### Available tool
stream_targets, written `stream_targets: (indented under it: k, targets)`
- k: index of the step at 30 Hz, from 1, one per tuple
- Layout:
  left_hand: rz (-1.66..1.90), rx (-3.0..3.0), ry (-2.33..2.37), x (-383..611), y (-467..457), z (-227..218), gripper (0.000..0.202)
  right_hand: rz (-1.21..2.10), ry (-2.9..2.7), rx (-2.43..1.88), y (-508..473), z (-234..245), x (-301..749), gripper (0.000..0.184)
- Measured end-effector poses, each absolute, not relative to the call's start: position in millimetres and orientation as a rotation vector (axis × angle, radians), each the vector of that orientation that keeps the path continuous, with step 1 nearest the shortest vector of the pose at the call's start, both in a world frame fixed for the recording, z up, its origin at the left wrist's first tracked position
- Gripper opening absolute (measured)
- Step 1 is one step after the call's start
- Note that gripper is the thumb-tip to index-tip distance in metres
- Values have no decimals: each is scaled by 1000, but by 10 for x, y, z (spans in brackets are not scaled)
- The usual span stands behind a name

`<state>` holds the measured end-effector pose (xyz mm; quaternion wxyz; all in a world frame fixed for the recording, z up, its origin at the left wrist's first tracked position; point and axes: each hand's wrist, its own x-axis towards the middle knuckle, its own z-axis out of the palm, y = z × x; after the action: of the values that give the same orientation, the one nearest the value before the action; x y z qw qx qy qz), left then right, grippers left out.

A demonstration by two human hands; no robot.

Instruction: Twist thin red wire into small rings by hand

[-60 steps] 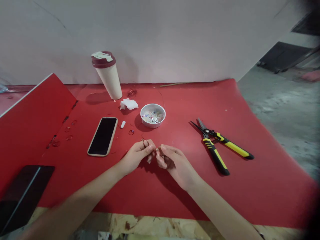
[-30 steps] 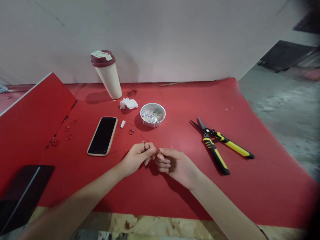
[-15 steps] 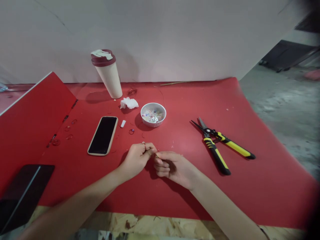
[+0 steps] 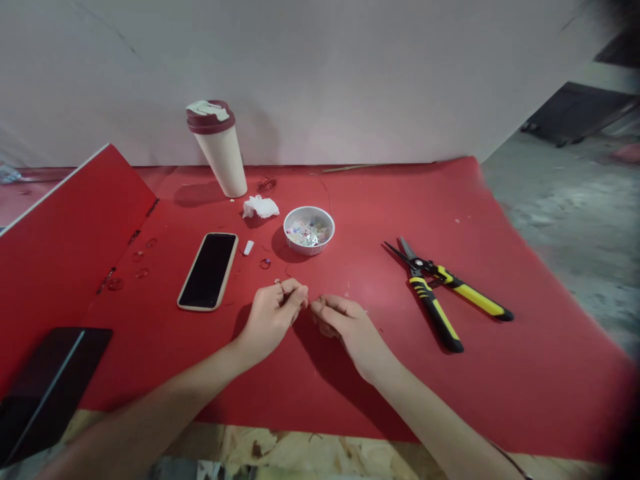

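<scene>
Left hand (image 4: 273, 319) pinches a tiny wire bit (image 4: 279, 285). Right hand (image 4: 347, 327) curls just beside it, fingers together; too small to tell if it holds anything.

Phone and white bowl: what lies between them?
The head view shows a small white block and a little wire ring on the red sheet between the phone and the bowl.

**Bare arms, one thin dark strand**

Seen from the room, the person's left hand (image 4: 273, 319) and right hand (image 4: 350, 327) are bare, with slim fingers. The left forearm (image 4: 165, 393) and right forearm (image 4: 430, 413) show no sleeve. A thin dark strand (image 4: 507, 460) runs along the right forearm's outer edge, too fine to identify.
</scene>
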<state>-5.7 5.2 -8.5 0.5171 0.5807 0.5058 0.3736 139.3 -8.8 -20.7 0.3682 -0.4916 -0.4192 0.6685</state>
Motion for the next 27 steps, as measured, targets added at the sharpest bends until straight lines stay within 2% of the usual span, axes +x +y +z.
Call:
stream_targets:
  k: [6,13,27]
  targets:
    - [980,1471,1191,-45,7,-90,28,1605,-988,-1187,-122,-192,1369,35]
    - [1150,1740,1156,-45,39,-100,4,1808,-681,-942,-115,-157,1389,26]
    - [1101,2092,1173,-86,58,-142,10,1854,-614,-849,-108,-174,1386,26]
